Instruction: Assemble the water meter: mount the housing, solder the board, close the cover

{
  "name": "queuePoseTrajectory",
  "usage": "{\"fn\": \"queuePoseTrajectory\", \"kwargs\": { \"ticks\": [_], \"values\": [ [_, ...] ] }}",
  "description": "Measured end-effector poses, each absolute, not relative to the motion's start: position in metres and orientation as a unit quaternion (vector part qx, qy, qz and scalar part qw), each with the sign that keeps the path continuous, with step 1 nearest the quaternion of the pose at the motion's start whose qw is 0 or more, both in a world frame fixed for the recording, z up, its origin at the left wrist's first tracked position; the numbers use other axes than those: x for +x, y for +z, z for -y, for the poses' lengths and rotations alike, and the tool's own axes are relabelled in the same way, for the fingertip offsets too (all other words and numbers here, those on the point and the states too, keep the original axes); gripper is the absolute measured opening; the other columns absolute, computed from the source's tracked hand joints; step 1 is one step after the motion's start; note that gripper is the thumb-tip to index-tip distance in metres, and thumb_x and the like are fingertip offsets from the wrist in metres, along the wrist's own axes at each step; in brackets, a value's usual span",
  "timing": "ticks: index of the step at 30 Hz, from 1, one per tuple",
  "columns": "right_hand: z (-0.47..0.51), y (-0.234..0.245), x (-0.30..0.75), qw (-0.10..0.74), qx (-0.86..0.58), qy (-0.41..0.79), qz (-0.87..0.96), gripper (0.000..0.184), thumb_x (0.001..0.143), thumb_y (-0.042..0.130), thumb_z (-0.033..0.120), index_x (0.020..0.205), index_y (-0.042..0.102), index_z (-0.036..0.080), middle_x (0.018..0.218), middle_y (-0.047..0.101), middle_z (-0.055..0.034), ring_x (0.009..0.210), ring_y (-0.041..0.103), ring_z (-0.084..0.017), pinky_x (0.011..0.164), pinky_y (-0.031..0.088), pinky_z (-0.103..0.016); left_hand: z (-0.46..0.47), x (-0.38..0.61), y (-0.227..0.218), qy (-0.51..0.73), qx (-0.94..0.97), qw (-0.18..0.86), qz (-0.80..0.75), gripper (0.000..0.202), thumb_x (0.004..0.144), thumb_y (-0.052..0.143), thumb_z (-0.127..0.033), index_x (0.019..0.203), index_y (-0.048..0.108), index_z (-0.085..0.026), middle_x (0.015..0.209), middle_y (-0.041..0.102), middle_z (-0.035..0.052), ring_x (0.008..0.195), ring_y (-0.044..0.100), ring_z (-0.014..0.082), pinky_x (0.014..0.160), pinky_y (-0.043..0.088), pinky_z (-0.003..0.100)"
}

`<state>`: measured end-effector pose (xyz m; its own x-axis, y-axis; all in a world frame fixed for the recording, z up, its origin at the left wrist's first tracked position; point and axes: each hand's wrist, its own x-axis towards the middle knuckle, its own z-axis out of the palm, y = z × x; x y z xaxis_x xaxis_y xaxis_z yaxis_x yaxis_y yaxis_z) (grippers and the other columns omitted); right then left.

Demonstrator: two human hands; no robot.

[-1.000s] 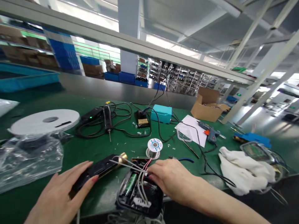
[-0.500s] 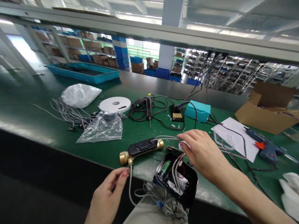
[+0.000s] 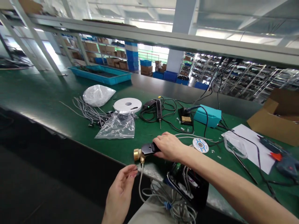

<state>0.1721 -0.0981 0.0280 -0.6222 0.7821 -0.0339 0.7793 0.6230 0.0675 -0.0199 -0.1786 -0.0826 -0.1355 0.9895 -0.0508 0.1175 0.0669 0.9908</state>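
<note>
My right hand is wrapped over the right part of a brass pipe fitting with a black cover, lying near the bench's front edge. The fitting's threaded brass end shows at the left; its other end is hidden under my hand. A grey cable hangs from its lower brass stub. Just left of this cable, my left hand is closed, thumb and fingertips together; anything in them is too small to see. Under my right forearm, an open black housing with wires inside tilts over the edge.
A solder reel lies right of my right hand. Behind are a pen-shaped electric screwdriver, a soldering station, a white reel and a clear bag. A glue gun is at right. Coiled cables hang below the edge.
My right hand has moved left from the thin wires onto the black-covered fitting. The wires now lie stretched to the right, and the solder reel is uncovered. The view has shifted left.
</note>
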Motion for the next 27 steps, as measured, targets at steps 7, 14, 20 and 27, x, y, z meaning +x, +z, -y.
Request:
{"fn": "queuePoseTrajectory", "kwargs": {
  "ticks": [7, 14, 20, 27],
  "values": [
    [0.128, 0.080, 0.187, -0.056, 0.510, 0.033, -0.858, 0.034, 0.085, 0.057, 0.041, 0.106, 0.057, 0.014, 0.097, 0.066, -0.0091, 0.090, 0.060, -0.023, 0.079, 0.041, -0.034, 0.178, -0.005, -0.064, 0.473, 0.532, 0.454, -0.536, 0.041, 0.082, 0.053, -0.050, 0.107, 0.064, -0.019, 0.113, 0.066, 0.0076, 0.111, 0.059, 0.0248, 0.100, 0.044, 0.039],
    [0.162, 0.100, 0.192, -0.110, 0.566, -0.029, -0.817, 0.026, 0.080, 0.060, 0.042, 0.090, 0.063, 0.018, 0.079, 0.067, -0.0027, 0.070, 0.059, -0.018, 0.057, 0.034, -0.027, 0.147, 0.043, -0.050, 0.535, 0.496, 0.604, -0.321, 0.054, 0.079, 0.057, -0.056, 0.118, 0.057, -0.019, 0.123, 0.061, 0.0114, 0.113, 0.057, 0.0268, 0.096, 0.048, 0.039],
    [0.181, 0.098, 0.198, -0.120, 0.587, -0.050, -0.799, 0.028, 0.076, 0.063, 0.045, 0.084, 0.064, 0.018, 0.074, 0.066, -0.0020, 0.067, 0.058, -0.017, 0.055, 0.032, -0.026, 0.158, 0.073, -0.046, 0.593, 0.315, 0.675, -0.306, 0.049, 0.065, 0.074, -0.051, 0.100, 0.066, -0.019, 0.107, 0.069, 0.0070, 0.100, 0.064, 0.0230, 0.083, 0.054, 0.031],
    [0.177, 0.099, 0.212, -0.205, 0.544, -0.111, -0.806, 0.025, 0.082, 0.059, 0.042, 0.090, 0.066, 0.019, 0.080, 0.068, -0.0024, 0.070, 0.061, -0.016, 0.058, 0.041, -0.026, 0.162, 0.079, -0.027, 0.632, 0.276, 0.666, -0.284, 0.043, 0.060, 0.080, -0.044, 0.089, 0.070, -0.015, 0.094, 0.072, 0.0076, 0.082, 0.068, 0.0193, 0.073, 0.055, 0.028]
  ]
}}
